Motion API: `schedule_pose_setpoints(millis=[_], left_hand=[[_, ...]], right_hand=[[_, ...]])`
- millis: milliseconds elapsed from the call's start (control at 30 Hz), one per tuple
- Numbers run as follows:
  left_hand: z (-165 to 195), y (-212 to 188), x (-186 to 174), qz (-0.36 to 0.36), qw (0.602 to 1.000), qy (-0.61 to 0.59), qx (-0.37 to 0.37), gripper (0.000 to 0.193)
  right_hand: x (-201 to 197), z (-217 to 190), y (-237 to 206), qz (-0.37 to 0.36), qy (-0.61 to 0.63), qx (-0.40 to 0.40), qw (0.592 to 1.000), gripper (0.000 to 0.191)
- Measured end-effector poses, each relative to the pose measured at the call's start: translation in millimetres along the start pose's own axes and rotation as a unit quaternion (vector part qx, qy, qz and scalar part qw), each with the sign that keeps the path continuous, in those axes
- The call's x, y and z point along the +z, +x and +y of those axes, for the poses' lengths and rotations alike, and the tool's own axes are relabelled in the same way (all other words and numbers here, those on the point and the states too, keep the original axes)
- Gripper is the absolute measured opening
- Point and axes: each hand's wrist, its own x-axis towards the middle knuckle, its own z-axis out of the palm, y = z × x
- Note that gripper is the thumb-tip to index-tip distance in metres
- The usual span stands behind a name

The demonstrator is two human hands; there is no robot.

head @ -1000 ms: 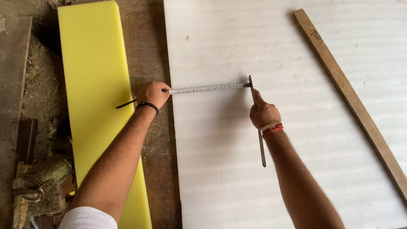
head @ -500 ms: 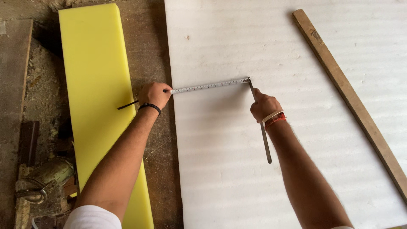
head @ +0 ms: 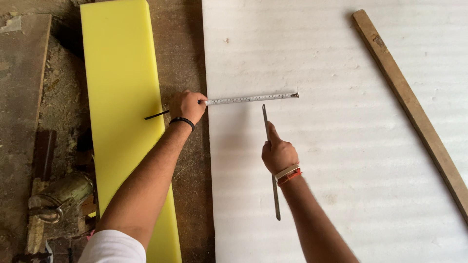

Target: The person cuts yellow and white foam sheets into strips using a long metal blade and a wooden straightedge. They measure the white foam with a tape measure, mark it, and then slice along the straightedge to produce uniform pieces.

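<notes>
The tape measure (head: 251,99) lies stretched across the white foam sheet (head: 341,146), my left hand (head: 186,106) clenched on its case at the sheet's edge. My right hand (head: 278,153) grips a thin metal blade (head: 265,117) pointing toward the tape. A yellow foam slab (head: 122,73) lies left, a wooden batten (head: 409,107) right.

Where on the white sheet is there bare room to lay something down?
Free: the white sheet between the right hand and the wooden strip, and above the tape measure. Crowded: around the tape, metal blade and left hand.
</notes>
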Motion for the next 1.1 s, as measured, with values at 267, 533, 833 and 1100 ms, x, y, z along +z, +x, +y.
schedule_pose_setpoints(millis=[267,533,833,1100], left_hand=[[-4.9,4.5,6.6,0.014,1.0,0.015,0.019,0.011],[-6.1,5.1,10.6,0.005,1.0,0.015,0.013,0.01],[-2.8,3.4,12.4,0.018,0.999,0.01,0.025,0.008],[-29.0,-28.1,36.3,0.037,0.987,-0.152,0.041,0.009]], right_hand=[[23.2,-21.5,14.9,-0.013,-0.034,0.0,0.999,0.064],[19.0,-36.3,18.2,-0.051,-0.072,0.056,0.995,0.065],[9.1,-41.7,15.1,-0.06,-0.085,0.035,0.994,0.066],[-5.5,-17.6,-55.7,-0.038,0.033,0.023,0.998,0.063]])
